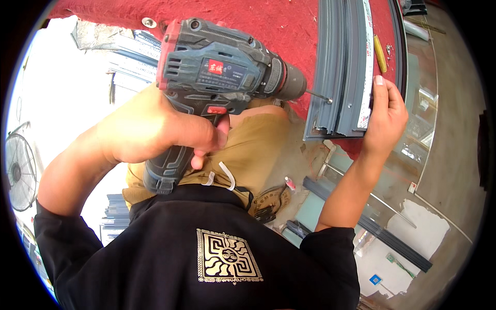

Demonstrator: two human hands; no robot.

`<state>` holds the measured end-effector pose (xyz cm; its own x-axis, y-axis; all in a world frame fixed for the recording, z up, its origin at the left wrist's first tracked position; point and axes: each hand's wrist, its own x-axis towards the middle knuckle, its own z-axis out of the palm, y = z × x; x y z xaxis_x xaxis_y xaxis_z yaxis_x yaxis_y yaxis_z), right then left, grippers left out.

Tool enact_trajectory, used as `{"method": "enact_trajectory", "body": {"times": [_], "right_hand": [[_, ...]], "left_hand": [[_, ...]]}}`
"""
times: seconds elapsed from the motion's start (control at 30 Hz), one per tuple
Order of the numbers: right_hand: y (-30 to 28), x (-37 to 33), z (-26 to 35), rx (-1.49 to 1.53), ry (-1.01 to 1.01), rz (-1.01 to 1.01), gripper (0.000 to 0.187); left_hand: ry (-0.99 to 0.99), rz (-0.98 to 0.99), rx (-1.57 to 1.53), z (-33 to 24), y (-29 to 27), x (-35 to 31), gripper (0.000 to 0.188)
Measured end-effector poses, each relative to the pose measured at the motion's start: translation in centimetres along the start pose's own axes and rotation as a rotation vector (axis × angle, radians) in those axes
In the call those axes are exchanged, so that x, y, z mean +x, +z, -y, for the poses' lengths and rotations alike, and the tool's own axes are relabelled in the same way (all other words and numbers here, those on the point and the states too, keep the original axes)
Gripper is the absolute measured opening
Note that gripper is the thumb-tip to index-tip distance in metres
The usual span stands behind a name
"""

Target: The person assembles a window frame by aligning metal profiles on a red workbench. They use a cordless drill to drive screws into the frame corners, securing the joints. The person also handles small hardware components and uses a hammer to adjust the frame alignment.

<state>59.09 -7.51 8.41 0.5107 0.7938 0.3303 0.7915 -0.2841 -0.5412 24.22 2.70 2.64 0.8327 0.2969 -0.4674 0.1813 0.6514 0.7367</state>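
My left hand [155, 126] is closed round the handle of a dark grey and red cordless drill [222, 72]. The drill lies level and points right. Its thin bit [316, 95] reaches a small screw head [329, 101] near the close end of the grey window-frame profiles [336, 57]. At the right edge of these profiles, my right hand [388, 111] grips the side, fingers bent, one fingertip on top. A white printed strip [369, 62] runs along the profile beside that hand. Some of its fingers are hidden.
Red cloth [279, 20] covers the bench under the profiles. A yellow stick-like tool [381, 54] and small metal bits [388, 50] lie beyond my right hand. Long dark profiles [382, 235] lie on the floor at right. More profiles [134, 57] and a fan [21, 170] stand at left.
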Motion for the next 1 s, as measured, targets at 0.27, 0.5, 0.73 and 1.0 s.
{"method": "enact_trajectory", "body": {"times": [0.27, 0.5, 0.73, 1.0], "right_hand": [[0.1, 0.2, -0.2, -0.014, 0.037, 0.017, 0.031], [0.0, 0.4, -0.2, -0.068, 0.029, 0.001, 0.031], [0.2, 0.3, 0.4, -0.071, 0.008, -0.011, 0.031], [0.1, 0.0, -0.1, -0.051, -0.011, -0.028, 0.035]], "left_hand": [[0.053, -0.028, -0.010, 0.7, -0.2, 0.6, 0.018], [0.043, -0.053, -0.058, 0.8, 0.2, 0.9, 0.027], [0.060, -0.098, -0.041, 1.1, 0.4, 1.0, 0.030], [0.053, -0.093, -0.014, 1.2, 0.4, 0.7, 0.026]]}}
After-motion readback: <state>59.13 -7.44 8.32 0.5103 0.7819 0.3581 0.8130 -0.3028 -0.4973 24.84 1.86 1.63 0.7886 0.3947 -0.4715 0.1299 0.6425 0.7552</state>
